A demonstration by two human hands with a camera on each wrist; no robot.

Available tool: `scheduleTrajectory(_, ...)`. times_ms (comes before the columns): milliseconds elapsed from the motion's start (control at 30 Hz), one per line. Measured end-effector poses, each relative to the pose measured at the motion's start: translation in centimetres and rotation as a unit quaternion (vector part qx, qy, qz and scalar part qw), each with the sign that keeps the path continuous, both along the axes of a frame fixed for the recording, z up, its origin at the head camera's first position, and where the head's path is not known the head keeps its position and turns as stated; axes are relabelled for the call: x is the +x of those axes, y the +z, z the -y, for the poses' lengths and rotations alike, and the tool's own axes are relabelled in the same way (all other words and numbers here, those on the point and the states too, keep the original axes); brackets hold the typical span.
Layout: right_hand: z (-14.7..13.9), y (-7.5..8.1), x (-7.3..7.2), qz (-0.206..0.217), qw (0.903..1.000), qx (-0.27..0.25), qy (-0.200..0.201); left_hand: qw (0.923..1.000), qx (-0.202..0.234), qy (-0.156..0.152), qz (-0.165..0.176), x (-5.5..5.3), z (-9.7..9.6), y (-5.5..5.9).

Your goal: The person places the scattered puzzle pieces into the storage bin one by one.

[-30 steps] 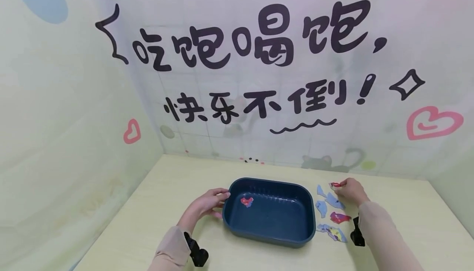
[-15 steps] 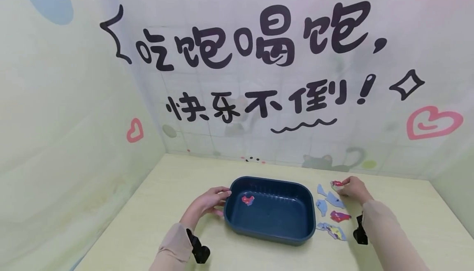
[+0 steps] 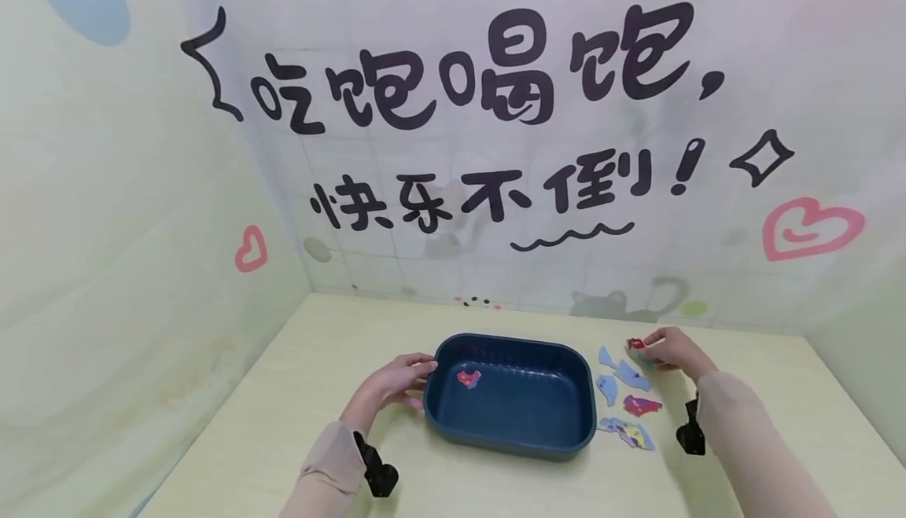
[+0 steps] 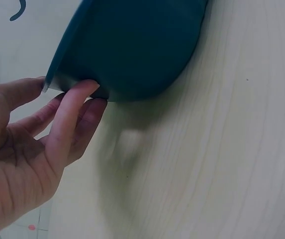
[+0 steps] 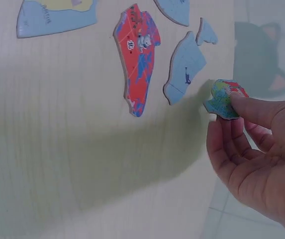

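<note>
My left hand (image 3: 392, 380) grips the left end of a dark teal plastic tub (image 3: 513, 416). In the left wrist view its thumb lies at the rim and the other fingers press the outer wall. My right hand (image 3: 678, 350) pinches a small green, blue and red puzzle piece (image 5: 224, 103) between thumb and fingers, near the table's back edge. One red and blue puzzle piece (image 3: 469, 378) lies in the tub, toward its left end. Beside the tub on the right lie a long red puzzle piece (image 5: 136, 64), a blue puzzle piece (image 5: 184, 69) and several others.
A pale wood table (image 3: 304, 392) carries everything. Behind it hangs a printed cloth backdrop (image 3: 396, 266), which also covers both sides. A yellow and blue puzzle piece (image 3: 627, 433) lies nearest the front, close to the tub's right wall.
My right hand has risen slightly with the puzzle piece, which has turned a little. The left hand keeps its grip on the tub. The head view has shifted slightly.
</note>
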State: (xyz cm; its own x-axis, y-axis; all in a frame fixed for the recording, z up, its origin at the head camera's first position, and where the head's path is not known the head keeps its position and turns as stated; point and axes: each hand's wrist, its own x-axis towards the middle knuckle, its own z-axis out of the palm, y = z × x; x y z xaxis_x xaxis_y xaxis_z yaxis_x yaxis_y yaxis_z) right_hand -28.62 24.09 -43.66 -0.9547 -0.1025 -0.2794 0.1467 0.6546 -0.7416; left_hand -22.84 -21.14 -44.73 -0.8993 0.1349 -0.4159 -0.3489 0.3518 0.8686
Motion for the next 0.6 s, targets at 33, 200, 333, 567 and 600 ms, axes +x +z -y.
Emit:
scheduleTrajectory(33, 0.0, 0.2, 0.1, 0.001, 1.0000, -0.003, 0.005, 1.0000, 0.000, -0.001, -0.001, 0.0, 0.0, 0.0)
scheduleTrajectory(200, -0.2, 0.9, 0.4, 0.003, 0.9998, -0.003, 0.020, 1.0000, -0.001, 0.002, -0.002, 0.0, 0.0, 0.0)
scheduleTrajectory(333, -0.2, 1.4, 0.6, 0.004, 0.9997, -0.005, 0.023, 1.0000, -0.001, 0.004, -0.003, 0.0, 0.0, -0.1)
scheduleTrajectory(567, 0.3, 2.5, 1.2, 0.008, 0.9989, -0.006, 0.045, 1.0000, 0.006, 0.008, 0.000, 0.1, 0.1, -0.1)
scheduleTrajectory(600, 0.4, 2.7, 1.2, 0.008, 0.9988, -0.008, 0.047, 0.9999, 0.007, 0.008, 0.000, 0.1, 0.1, -0.1)
